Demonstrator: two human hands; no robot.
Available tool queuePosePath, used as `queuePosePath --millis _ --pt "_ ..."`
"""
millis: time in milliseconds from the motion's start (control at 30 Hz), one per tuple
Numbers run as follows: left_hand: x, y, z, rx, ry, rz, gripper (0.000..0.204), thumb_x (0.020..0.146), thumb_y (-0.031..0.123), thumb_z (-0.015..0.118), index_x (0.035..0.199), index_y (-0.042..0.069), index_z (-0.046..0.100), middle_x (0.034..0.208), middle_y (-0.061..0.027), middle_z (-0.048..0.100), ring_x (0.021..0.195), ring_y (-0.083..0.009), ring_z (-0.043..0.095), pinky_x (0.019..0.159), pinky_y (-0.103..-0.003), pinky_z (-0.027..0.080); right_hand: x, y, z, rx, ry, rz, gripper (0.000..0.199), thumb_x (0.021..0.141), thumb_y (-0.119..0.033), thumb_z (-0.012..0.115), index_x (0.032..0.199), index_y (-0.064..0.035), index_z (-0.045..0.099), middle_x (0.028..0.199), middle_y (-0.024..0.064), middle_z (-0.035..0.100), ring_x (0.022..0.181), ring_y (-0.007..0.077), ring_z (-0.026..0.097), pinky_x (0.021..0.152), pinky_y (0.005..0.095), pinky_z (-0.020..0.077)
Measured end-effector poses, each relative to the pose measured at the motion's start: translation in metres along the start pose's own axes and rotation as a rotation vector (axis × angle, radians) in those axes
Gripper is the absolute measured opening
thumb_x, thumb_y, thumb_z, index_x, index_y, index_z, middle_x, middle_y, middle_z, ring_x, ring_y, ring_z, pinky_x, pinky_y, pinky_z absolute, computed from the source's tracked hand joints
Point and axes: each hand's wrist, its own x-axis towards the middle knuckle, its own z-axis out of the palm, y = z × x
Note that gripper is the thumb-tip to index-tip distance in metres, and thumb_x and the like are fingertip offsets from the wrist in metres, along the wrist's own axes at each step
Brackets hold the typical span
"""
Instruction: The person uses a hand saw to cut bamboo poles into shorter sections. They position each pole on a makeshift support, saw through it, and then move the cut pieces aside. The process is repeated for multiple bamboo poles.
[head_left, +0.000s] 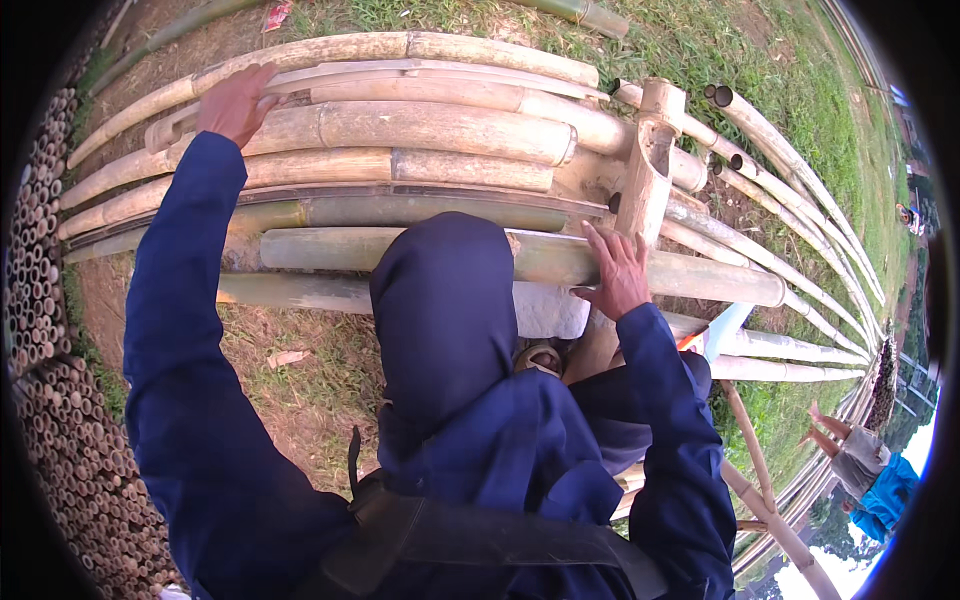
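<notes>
At the far left, my left hand (235, 107) is closed around the end of a pale split bamboo strip (440, 68), which comes out between its thumb and fingers. That strip lies along the top of a bamboo pole (420, 92). My right hand (618, 268) rests with fingers spread on a thick greenish bamboo pole (720, 274) lying crosswise close to my body. Just beyond that hand stands a cut bamboo post (648, 180) with an opening in its side. Dark cloth hides the middle of the near pole.
Several bamboo poles (440, 130) lie side by side ahead, and more poles (800, 200) fan out to the right. Stacked cut bamboo (90, 450) lines the left. A pale block (550, 310) sits beneath the near pole. A person in blue (885, 495) is at the far right.
</notes>
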Motion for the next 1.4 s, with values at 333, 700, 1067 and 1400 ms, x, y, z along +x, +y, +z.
queuePosePath --millis 333,700,1067,1400 --pt "-0.095 0.127 -0.031 -0.231 0.172 -0.154 0.058 0.059 0.001 0.076 0.115 0.014 0.066 0.112 -0.009 0.068 0.11 -0.0326 0.064 0.094 -0.044 0.049 0.007 0.018 -0.121 -0.299 0.526 -0.01 0.102 0.074 -0.034 0.088 0.161 -0.0311 0.034 0.151 0.0014 0.053 0.145 0.0254 0.045 0.124 0.057 0.0201" --pt "-0.117 0.215 0.032 -0.351 0.202 -0.214 0.043 0.066 -0.002 0.067 0.106 0.016 0.064 0.097 -0.0039 0.059 0.098 -0.0255 0.061 0.085 -0.041 0.046 -0.039 0.092 -0.063 0.122 0.108 -0.183 0.064 0.081 -0.012 0.079 0.141 -0.0172 0.06 0.106 0.0127 0.066 0.101 0.036 0.065 0.09 0.0474 0.0526" --pt "-0.198 0.166 0.037 -0.505 -0.054 -0.347 0.053 0.073 0.022 0.086 0.119 0.011 0.062 0.119 -0.0112 0.056 0.118 -0.0348 0.053 0.104 -0.045 0.044 -0.003 0.021 -0.036 0.163 0.205 -0.469 0.054 0.086 -0.014 0.077 0.139 -0.0142 0.064 0.097 0.0124 0.063 0.092 0.0344 0.061 0.084 0.0449 0.0514" --pt "-0.212 0.167 0.043 -0.583 -0.205 -0.453 0.065 0.08 0.043 0.085 0.131 0.01 0.062 0.126 -0.0123 0.056 0.125 -0.0349 0.052 0.109 -0.045 0.043 -0.002 -0.001 -0.047 0.038 0.287 -0.497 0.059 0.08 -0.013 0.081 0.136 -0.02 0.067 0.095 0.0062 0.063 0.091 0.0286 0.064 0.079 0.0427 0.0559"
